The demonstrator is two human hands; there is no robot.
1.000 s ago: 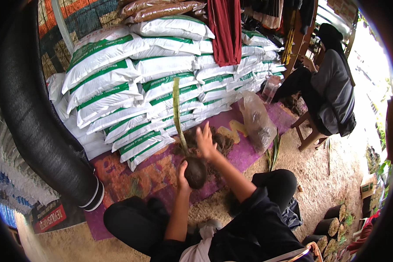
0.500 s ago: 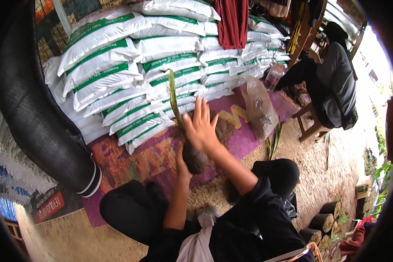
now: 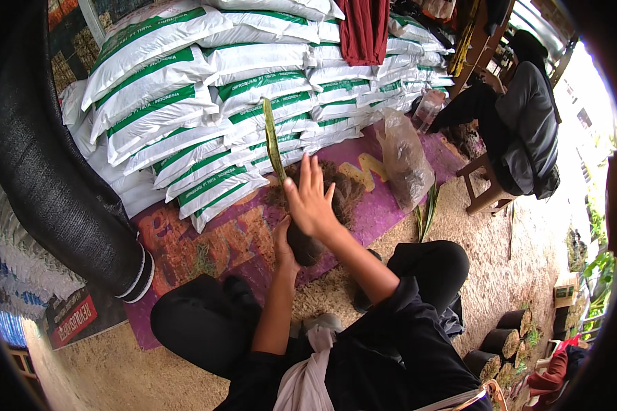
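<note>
A single long green leaf with yellowish edges, looking like a snake plant [image 3: 273, 140], rises from a dark brown rounded root ball [image 3: 306, 251]. My left hand [image 3: 284, 244] cups the ball from its left side, its fingers partly hidden behind it. Against the upper right of the ball lies my right hand [image 3: 311, 204], flat, with the fingers stretched out and slightly apart beside the leaf base. Behind my hands, a heap of brown fibre [image 3: 344, 198], like coconut husk, rests on the purple painted mat [image 3: 380, 222].
White sacks with green bands [image 3: 253, 85] are stacked ahead. A clear plastic bag [image 3: 406, 164] stands right of the fibre, near loose leaves [image 3: 428, 214]. Left is a black mesh roll [image 3: 68, 185]. Far right, another person [image 3: 528, 113] sits on a stool [image 3: 485, 188]; black pots [image 3: 500, 342] lie lower right.
The view has shifted a little, so the sacks sit slightly higher. My right hand has moved slightly over the root ball, its fingers closer together; my left hand keeps its hold.
</note>
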